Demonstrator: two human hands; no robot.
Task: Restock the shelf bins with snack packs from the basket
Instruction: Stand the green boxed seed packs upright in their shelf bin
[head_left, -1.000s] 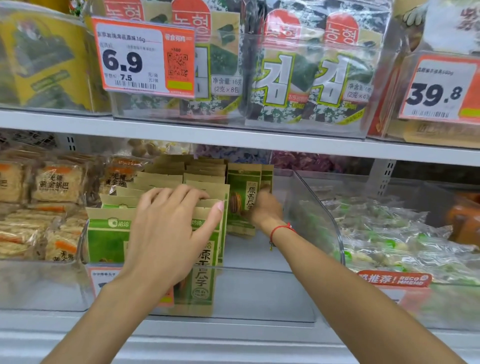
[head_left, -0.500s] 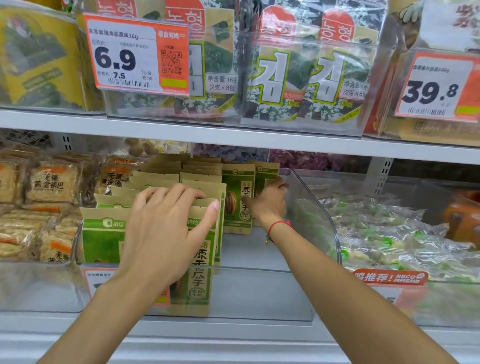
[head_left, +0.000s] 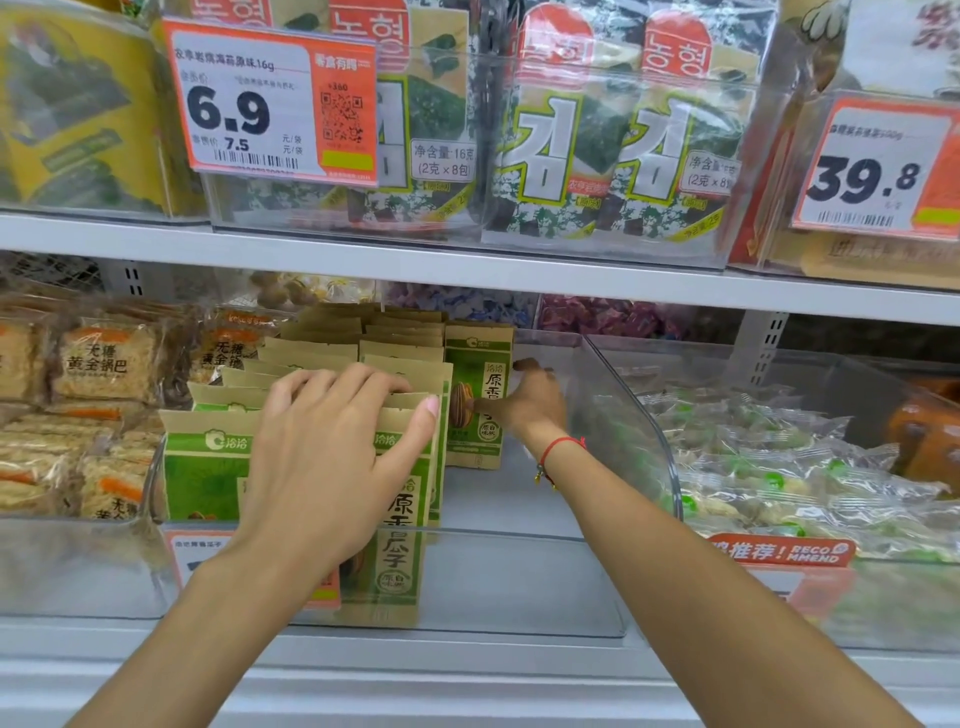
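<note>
rightward, bare bin floor (head_left: 498, 499) beside seed packs (head_left: 475, 400)

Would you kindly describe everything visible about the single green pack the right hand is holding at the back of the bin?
The single green pack is a kraft-brown paper pouch with a green front panel, a white logo near the top, vertical Chinese characters and a sunflower-seed picture. It stands upright, facing forward, deep in the clear bin, just right of the rows of like packs. The right hand grips its right edge.
</note>
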